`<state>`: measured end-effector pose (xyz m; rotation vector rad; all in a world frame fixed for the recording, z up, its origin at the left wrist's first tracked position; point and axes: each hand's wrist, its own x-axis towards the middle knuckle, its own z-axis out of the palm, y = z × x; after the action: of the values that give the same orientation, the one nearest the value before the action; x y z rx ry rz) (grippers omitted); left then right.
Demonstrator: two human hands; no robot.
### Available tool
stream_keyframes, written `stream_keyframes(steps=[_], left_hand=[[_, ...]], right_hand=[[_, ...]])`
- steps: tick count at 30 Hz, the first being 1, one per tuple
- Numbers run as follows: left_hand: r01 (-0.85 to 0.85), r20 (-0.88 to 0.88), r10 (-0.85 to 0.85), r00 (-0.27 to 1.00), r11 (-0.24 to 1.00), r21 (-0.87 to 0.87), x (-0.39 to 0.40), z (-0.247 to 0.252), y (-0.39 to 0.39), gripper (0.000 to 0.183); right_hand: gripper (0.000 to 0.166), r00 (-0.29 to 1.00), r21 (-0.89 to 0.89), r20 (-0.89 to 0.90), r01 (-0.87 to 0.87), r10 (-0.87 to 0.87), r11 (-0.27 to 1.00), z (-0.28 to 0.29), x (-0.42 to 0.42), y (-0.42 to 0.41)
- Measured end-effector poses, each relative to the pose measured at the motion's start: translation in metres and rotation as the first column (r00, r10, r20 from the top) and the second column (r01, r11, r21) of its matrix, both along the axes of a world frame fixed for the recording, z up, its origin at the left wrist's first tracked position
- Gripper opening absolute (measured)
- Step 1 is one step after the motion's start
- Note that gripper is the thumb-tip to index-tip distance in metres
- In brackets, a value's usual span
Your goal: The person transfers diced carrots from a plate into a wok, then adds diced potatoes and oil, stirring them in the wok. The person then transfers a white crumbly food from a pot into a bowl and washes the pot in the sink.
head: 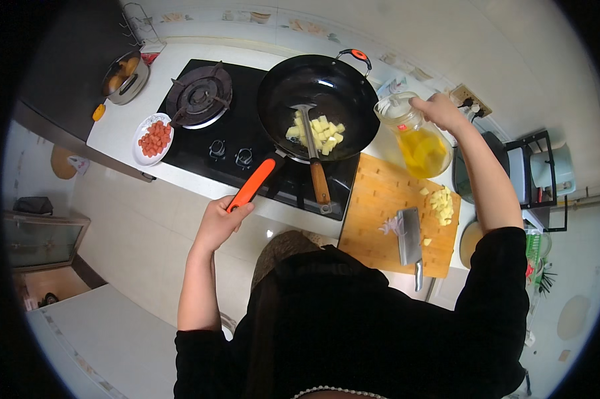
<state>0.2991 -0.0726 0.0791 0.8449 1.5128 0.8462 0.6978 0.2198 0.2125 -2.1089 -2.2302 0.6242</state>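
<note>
My left hand (223,222) grips the orange handle (252,184) of a large black wok (290,80). Pale yellow diced cubes (325,130), perhaps potato, sit in the wok's bottom. A metal spatula (307,127) with a wooden grip lies across them, its handle end resting over the wok's near rim. At the wok's right edge, my right hand (442,112) holds a glass jug (426,149) of yellow oil by its upper part. The jug leans toward the wok. Whether any oil leaves its mouth cannot be made out.
A wooden cutting board (375,194) carries a cleaver (409,237), more diced pieces (442,205) and sliced shallot or onion (392,225). Left of the wok are a bare gas burner (200,95), a plate (139,130) of diced pink sausage (155,139) and a pot (130,85).
</note>
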Motion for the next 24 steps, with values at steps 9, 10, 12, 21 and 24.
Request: stream_keyframes(steps=[9, 10, 12, 21, 24], left_hand=[[-0.111, 0.174, 0.104, 0.979, 0.993, 0.031, 0.002, 0.002, -0.007, 0.047], [-0.174, 0.172, 0.166, 0.971, 0.984, 0.032, -0.003, -0.006, -0.012, 0.050], [-0.292, 0.168, 0.282, 0.945, 0.956, 0.032, -0.012, -0.028, -0.019, 0.056], [-0.291, 0.273, 0.279, 0.921, 0.957, 0.004, 0.010, -0.026, -0.016, 0.036], [-0.363, 0.261, 0.365, 0.894, 0.930, -0.055, 0.020, -0.013, -0.012, 0.035]], right_hand=[[0.058, 0.997, -0.042, 0.064, 0.053, -0.050, 0.998, 0.003, -0.016, 0.052], [0.057, 0.996, -0.061, 0.069, 0.063, -0.058, 0.996, 0.004, -0.020, 0.057], [0.057, 0.995, -0.066, 0.063, 0.080, -0.075, 0.995, 0.004, -0.023, 0.071], [0.055, 0.995, -0.021, 0.065, 0.081, -0.080, 0.996, 0.011, -0.050, 0.111], [0.054, 0.993, -0.027, 0.102, 0.065, -0.062, 0.998, 0.013, -0.059, 0.118]])
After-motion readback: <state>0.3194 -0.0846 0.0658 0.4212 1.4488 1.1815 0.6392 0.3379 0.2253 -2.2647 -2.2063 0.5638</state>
